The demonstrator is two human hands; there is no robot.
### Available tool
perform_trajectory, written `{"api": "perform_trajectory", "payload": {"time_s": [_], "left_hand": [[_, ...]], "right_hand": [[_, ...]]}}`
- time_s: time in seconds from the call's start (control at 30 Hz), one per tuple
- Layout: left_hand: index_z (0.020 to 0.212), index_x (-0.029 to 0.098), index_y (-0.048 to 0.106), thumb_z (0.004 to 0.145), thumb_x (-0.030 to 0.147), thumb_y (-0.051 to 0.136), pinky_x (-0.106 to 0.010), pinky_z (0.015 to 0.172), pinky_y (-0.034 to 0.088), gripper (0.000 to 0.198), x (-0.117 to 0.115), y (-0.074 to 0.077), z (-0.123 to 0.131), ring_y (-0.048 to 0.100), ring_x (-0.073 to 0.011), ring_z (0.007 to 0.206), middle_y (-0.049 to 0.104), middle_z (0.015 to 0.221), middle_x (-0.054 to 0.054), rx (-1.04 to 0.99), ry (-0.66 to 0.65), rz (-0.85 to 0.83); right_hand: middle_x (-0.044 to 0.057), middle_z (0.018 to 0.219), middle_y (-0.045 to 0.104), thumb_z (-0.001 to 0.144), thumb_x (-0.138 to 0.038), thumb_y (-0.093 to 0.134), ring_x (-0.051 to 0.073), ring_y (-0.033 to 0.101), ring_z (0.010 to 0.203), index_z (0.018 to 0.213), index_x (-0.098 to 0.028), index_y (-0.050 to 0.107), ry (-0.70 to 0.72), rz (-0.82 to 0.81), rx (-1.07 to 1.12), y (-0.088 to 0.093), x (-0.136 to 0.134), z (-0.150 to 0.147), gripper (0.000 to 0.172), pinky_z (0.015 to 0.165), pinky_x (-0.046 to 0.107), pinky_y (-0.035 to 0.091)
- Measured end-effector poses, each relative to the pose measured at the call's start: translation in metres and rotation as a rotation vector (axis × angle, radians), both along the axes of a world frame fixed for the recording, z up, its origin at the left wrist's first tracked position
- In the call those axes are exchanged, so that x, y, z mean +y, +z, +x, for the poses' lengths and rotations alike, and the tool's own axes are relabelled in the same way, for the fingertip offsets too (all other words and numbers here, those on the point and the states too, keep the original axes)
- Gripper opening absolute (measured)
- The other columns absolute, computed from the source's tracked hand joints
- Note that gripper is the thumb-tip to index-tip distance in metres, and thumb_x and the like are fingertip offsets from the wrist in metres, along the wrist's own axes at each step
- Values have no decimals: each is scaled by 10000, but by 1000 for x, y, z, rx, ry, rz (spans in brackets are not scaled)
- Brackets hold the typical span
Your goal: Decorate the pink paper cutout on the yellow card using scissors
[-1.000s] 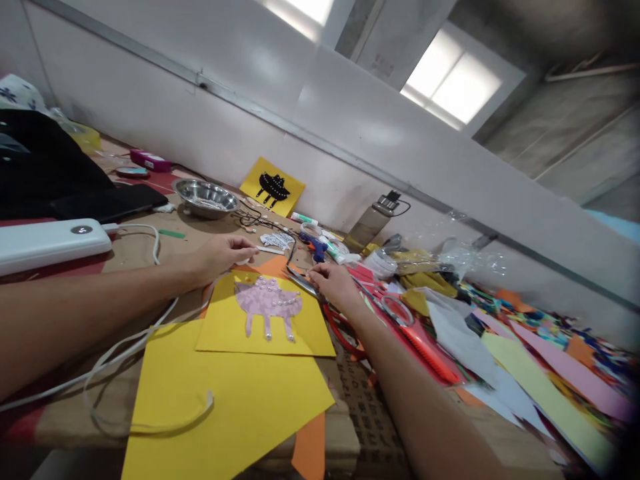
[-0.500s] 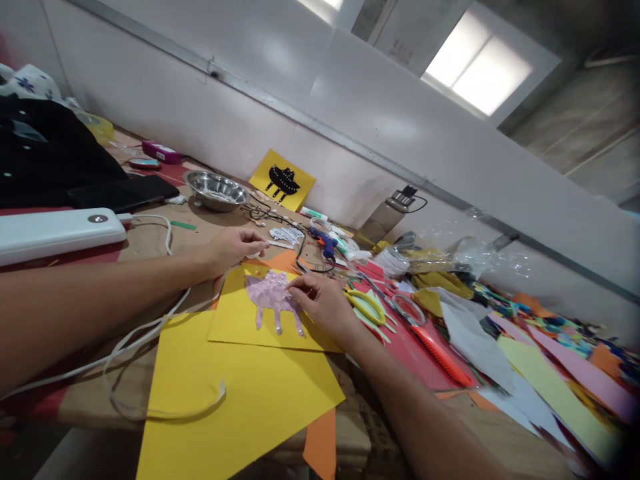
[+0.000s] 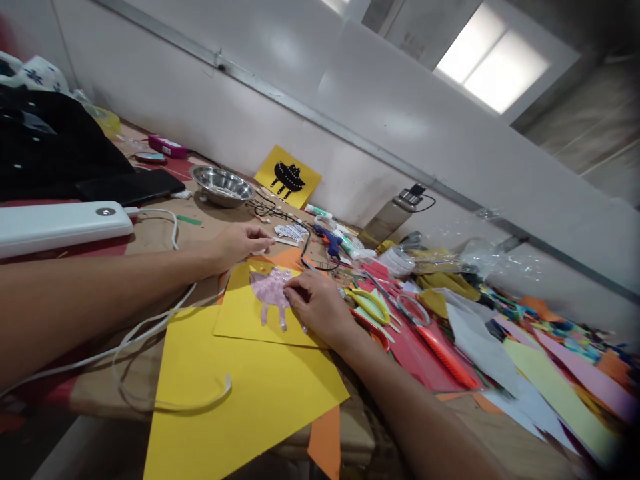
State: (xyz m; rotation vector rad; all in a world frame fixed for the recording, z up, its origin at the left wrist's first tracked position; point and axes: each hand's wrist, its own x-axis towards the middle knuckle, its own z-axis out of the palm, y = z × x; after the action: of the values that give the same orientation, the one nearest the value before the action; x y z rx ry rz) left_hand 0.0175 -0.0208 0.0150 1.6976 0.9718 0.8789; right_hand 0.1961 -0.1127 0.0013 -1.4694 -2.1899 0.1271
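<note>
A pinkish-purple cut-out (image 3: 270, 290) with pearly beads lies on a yellow sheet (image 3: 240, 313). My right hand (image 3: 317, 303) rests over the cut-out's right part, fingertips pinched together against its surface. What is between those fingertips, if anything, is too small to name. Beyond the sheet's upper left corner is my left hand (image 3: 244, 245), its thumb and fingers closed near a thin white strip (image 3: 287, 241). I cannot make out what they hold. A larger yellow sheet (image 3: 240, 400) lies nearer to me, partly under the first.
A steel bowl (image 3: 223, 187), a yellow card with a black cut-out (image 3: 289, 177) and a blue glue gun (image 3: 329, 240) stand further back. To the right lie yellow-handled scissors (image 3: 370, 305), an orange-red cutter (image 3: 447, 358) and paper scraps. A white cable (image 3: 170, 313) crosses at left.
My right hand has shifted slightly left over the cut-out, covering more of its right side. My left hand stays in about the same place. The whole view has moved a little.
</note>
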Motion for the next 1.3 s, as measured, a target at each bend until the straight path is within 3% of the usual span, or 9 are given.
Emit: {"api": "perform_trajectory", "payload": {"time_s": [0.17, 0.67, 0.87, 1.13, 1.3], "left_hand": [[652, 144, 590, 718, 338, 586, -209, 425, 250, 205, -4, 7, 0, 339, -59, 440, 483, 515, 36, 36, 21, -12], [662, 150, 596, 725, 346, 578, -214, 424, 245, 206, -3, 5, -1, 327, -58, 427, 484, 508, 41, 47, 15, 4], [710, 148, 614, 722, 392, 573, -207, 423, 246, 248, 4, -6, -2, 330, -64, 444, 485, 532, 34, 15, -12, 37], [686, 160, 631, 703, 350, 593, -210, 453, 287, 195, 6, -8, 1, 387, -70, 482, 580, 622, 5, -32, 13, -2], [719, 164, 632, 710, 350, 585, -204, 450, 289, 192, 6, -9, 1, 386, -70, 486, 588, 652, 0, -32, 1, 8]], "right_hand": [[32, 801, 632, 794, -169, 551, 131, 558, 753, 827, -189, 663, 0, 10, -26, -3, 0, 0, 118, 701, 239, 420], [40, 834, 645, 798, -159, 551, 131, 570, 761, 832, -197, 674, 48, -19, -50, 0, -3, -2, 133, 669, 231, 427], [47, 785, 631, 818, -161, 540, 132, 565, 730, 775, -185, 693, 79, -53, -98, 3, -3, -4, 160, 670, 234, 430], [42, 828, 669, 825, -193, 530, 150, 594, 785, 857, -201, 682, -60, 55, 118, 13, -6, 4, 155, 730, 271, 445], [46, 833, 632, 801, -183, 562, 143, 571, 775, 853, -200, 689, 27, 48, 64, 10, -9, 5, 138, 700, 251, 443]]}}
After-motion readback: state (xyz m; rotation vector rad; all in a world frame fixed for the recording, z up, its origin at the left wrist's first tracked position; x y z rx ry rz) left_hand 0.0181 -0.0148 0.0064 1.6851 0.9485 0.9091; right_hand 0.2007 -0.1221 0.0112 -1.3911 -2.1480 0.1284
